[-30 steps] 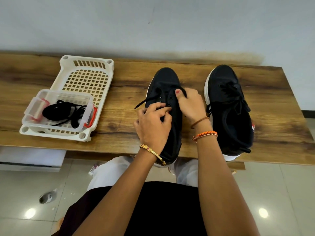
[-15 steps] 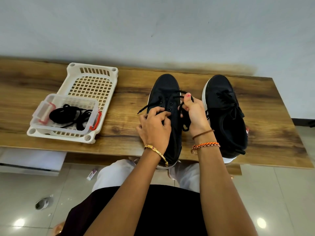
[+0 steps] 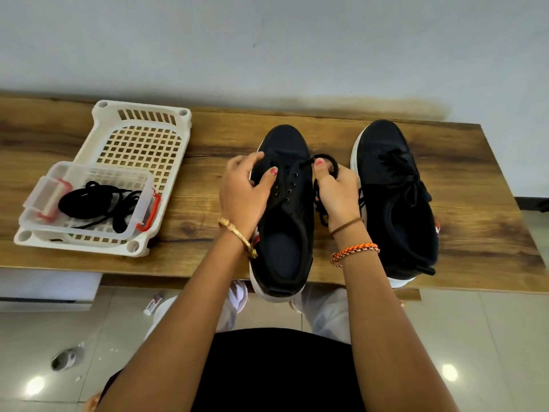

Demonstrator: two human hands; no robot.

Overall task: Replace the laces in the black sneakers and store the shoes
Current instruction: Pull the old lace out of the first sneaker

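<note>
Wooden bench point(image 3: 475, 185) cut off leftward; left hand point(image 3: 242, 194) grips sneaker point(image 3: 285, 233); right hand point(image 3: 337, 191) clutches lace point(image 3: 326, 162), partly hidden.

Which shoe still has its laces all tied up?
The right sneaker, the one no hand touches. Its lace crisscrosses the front. The left sneaker, between the hands, shows bare eyelets; the right hand holds its lace.

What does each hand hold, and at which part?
The right hand grips the black lace, bunched near its loose end. The left hand holds the unlaced sneaker by its left eyelet flap.
</note>
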